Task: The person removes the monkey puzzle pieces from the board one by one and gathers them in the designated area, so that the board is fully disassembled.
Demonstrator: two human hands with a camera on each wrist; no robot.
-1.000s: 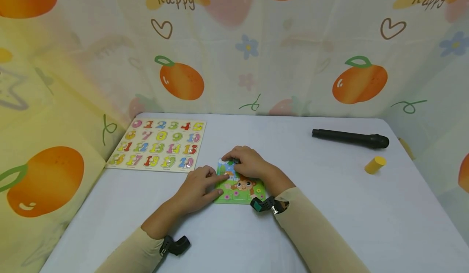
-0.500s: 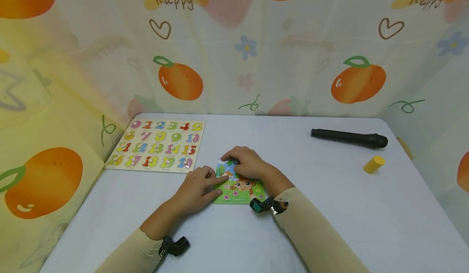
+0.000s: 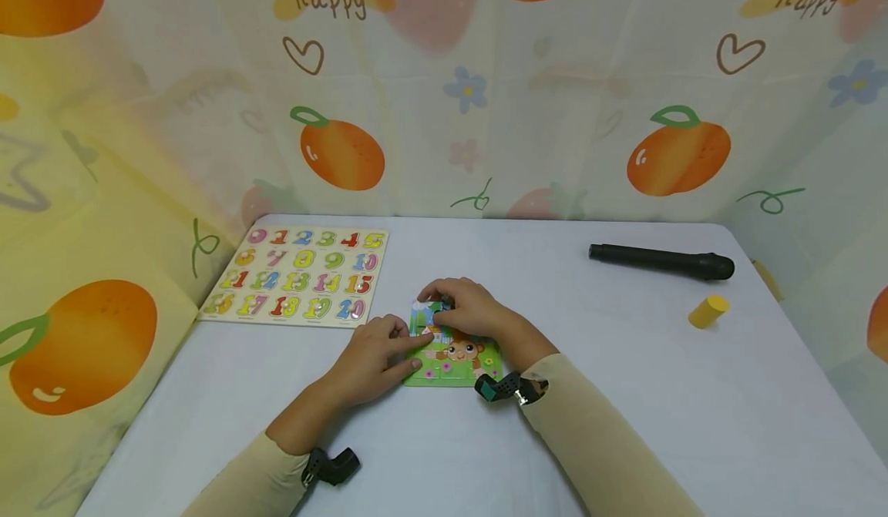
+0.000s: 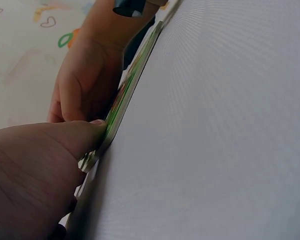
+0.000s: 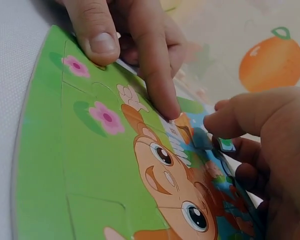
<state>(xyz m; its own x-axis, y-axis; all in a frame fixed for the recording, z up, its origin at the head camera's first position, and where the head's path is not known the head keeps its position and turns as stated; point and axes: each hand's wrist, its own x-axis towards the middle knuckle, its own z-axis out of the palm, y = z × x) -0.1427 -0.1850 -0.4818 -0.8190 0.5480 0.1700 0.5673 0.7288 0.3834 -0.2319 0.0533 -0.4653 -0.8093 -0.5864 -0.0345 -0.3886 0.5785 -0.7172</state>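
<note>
Across the backdrop [image 3: 555, 139], I can read "happy" in 2 places on the head feed, each over a yellow-orange smear. At the counter's [image 3: 548, 270] far left, the board [image 3: 317, 269] shows coloured numerals from 0 to 20 in 4 rows, its smaller print too tiny for me to make out.

The puzzle [image 3: 461, 363] lies flat on the counter between both hands, just nearer me than the board and apart from it; it pictures a monkey and pink flowers. On its left side rest the left hand's [image 3: 378, 355] index finger and thumb, extended and spread, with a gap between the tips. The right hand [image 3: 475, 313] bends over its far-left corner, fingers curved. On the right wrist feed, a small piece [image 5: 226, 145] sits raised beside those fingers; I cannot tell whether they pinch it.

Well off to the right lie a black mic [image 3: 661, 262] and a yellow cylinder [image 3: 708, 312].
</note>
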